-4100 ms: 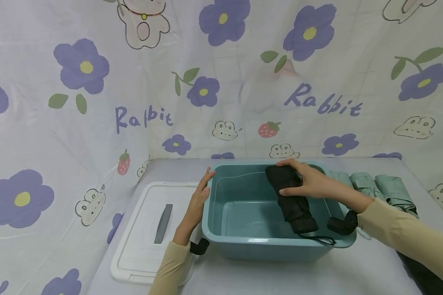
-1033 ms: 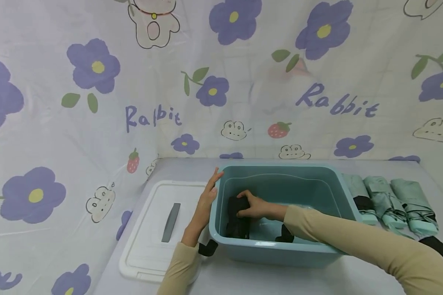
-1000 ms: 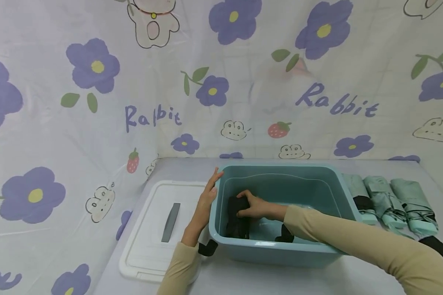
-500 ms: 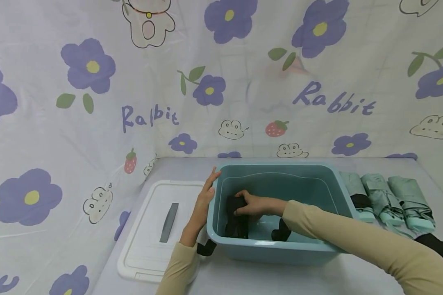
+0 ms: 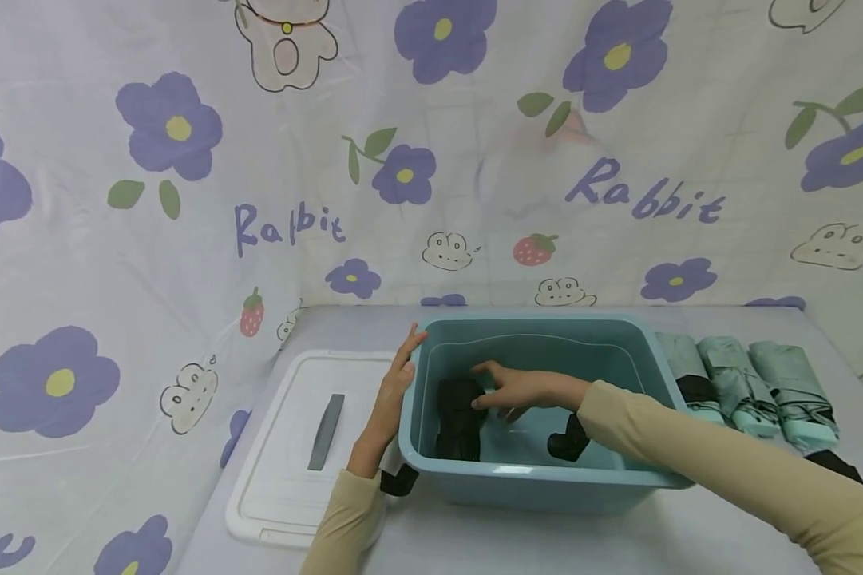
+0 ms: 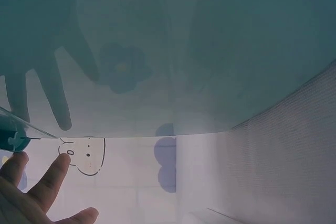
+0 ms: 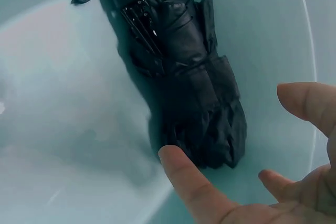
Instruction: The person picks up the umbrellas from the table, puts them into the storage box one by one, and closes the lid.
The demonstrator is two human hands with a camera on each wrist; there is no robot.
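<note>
A folded black umbrella (image 5: 458, 419) lies along the left end inside the blue-green plastic bin (image 5: 532, 483). In the right wrist view, the umbrella (image 7: 184, 77) shows its handle end with a cord loop at the top. My right hand (image 5: 520, 389) is inside the bin just right of the umbrella, fingers spread and nothing held. One fingertip (image 7: 170, 156) is close to the umbrella's lower end in that view. My left hand (image 5: 391, 391) rests with straight fingers against the bin's left side, near the rim; the left wrist view shows its spread fingers beside the bin wall.
A white lid (image 5: 273, 479) with a grey handle lies on the table left of the bin. Right of the bin, three folded mint-green umbrellas (image 5: 793, 387) lie side by side. Something black (image 5: 837, 465) lies in front of them. A printed curtain (image 5: 474, 239) hangs behind.
My right hand carried the black umbrella from over the bin down into its left end, then let go and moved slightly right with fingers opened. My left hand stays at the bin's left side.
</note>
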